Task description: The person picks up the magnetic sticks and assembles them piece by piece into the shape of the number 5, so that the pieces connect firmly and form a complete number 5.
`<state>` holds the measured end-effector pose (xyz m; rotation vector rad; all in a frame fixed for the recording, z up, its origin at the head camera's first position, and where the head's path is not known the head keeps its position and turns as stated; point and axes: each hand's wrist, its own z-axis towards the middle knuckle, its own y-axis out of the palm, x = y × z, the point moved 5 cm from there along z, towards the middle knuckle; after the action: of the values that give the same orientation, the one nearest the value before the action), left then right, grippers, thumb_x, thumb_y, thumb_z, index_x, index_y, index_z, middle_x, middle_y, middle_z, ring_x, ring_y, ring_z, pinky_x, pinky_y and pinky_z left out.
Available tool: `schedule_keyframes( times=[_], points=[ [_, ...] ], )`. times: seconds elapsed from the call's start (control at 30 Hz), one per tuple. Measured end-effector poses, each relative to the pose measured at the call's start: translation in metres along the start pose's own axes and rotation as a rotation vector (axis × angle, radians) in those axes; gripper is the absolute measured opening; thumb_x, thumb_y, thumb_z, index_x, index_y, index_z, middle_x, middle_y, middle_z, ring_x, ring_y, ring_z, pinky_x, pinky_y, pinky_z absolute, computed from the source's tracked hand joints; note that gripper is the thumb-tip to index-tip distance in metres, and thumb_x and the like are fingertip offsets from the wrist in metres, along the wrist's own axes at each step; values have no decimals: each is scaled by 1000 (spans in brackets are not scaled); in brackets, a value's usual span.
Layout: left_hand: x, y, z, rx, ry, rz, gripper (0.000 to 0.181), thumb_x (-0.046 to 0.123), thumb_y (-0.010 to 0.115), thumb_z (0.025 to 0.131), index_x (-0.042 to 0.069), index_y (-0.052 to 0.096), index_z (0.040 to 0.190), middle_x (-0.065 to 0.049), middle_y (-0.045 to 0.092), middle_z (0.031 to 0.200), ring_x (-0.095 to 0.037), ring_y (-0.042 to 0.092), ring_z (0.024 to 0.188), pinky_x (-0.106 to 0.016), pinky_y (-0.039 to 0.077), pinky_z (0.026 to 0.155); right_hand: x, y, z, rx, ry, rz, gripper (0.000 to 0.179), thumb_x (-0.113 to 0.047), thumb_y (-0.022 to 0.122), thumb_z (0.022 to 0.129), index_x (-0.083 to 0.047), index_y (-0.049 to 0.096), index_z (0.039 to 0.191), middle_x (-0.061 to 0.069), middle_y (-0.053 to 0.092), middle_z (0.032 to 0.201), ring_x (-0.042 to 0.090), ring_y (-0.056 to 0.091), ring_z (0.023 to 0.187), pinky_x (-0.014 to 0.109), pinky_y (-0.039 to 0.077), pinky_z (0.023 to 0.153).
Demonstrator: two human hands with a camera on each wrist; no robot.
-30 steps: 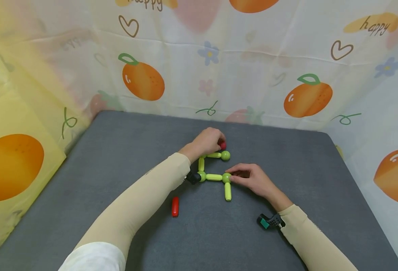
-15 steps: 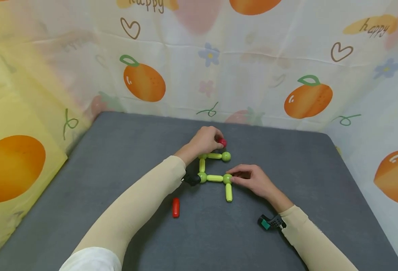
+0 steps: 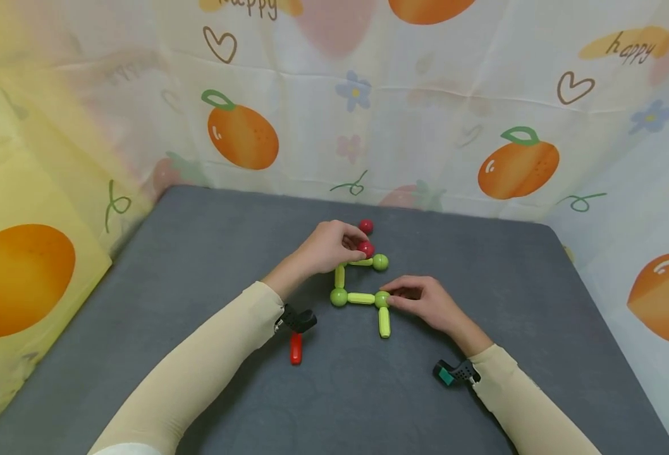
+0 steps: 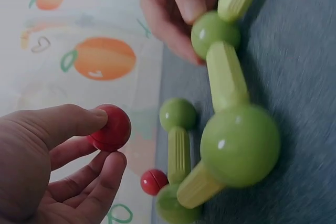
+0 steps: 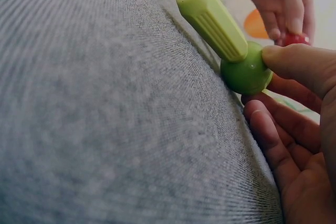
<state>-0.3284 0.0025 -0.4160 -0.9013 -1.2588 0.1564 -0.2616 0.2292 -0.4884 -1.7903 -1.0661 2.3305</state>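
Observation:
My left hand [image 3: 325, 246] pinches a red ball [image 4: 116, 128] between thumb and fingers, raised over the far side of a linked chain of green balls and yellow-green rods. A second red ball [image 3: 366, 226] lies on the table just beyond it. My right hand [image 3: 425, 302] holds the chain's near-right green ball [image 5: 247, 72] between thumb and fingers. From that ball one ribbed rod [image 3: 384, 322] points toward me, its end hole showing in the right wrist view. Another rod [image 3: 361, 298] runs left to a corner ball [image 3: 339, 297]. The chain's far end is a green ball [image 3: 380, 262].
A loose red rod [image 3: 296, 349] lies left of the chain, beside the black left wrist strap [image 3: 297, 319]. The grey table [image 3: 226, 240] ends at a fruit-printed cloth [image 3: 414, 126] hung behind and at the sides.
My left hand has drawn back and left with its red ball, uncovering the other red ball behind it and the corner green ball. The right hand stays at its ball.

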Motion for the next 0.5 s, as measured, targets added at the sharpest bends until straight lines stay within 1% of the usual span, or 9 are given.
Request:
schedule_keyframes(
  times=[0.1,0.2,0.33,0.5],
  points=[
    [5,2,-12,-18,15,-32,27,16,83,99,10,80,125,2,75,105,-15,69,93,-32,58,83,0,1,1,0,-4,12,21,-15,76,104,-14,82,125,-1,78,113,20,72,96,29,58,84],
    [10,5,-23,-31,25,-44,27,15,83,99,10,81,125,3,76,103,-14,69,92,-31,58,83,0,1,1,0,-7,18,21,-14,76,104,-14,82,125,-1,78,113,20,73,96,29,59,84],
    [14,8,-34,-31,32,-60,29,14,84,98,9,80,126,2,75,101,-14,70,89,-31,58,82,0,1,1,1,-8,20,21,-14,77,104,-13,82,124,-1,79,113,21,73,96,29,59,85],
    [16,13,-49,-41,45,-105,28,11,84,97,9,80,125,2,74,100,-13,70,87,-31,59,80,0,1,1,2,2,21,21,-14,77,104,-13,82,124,-1,79,113,21,73,97,29,59,86]
  ],
)
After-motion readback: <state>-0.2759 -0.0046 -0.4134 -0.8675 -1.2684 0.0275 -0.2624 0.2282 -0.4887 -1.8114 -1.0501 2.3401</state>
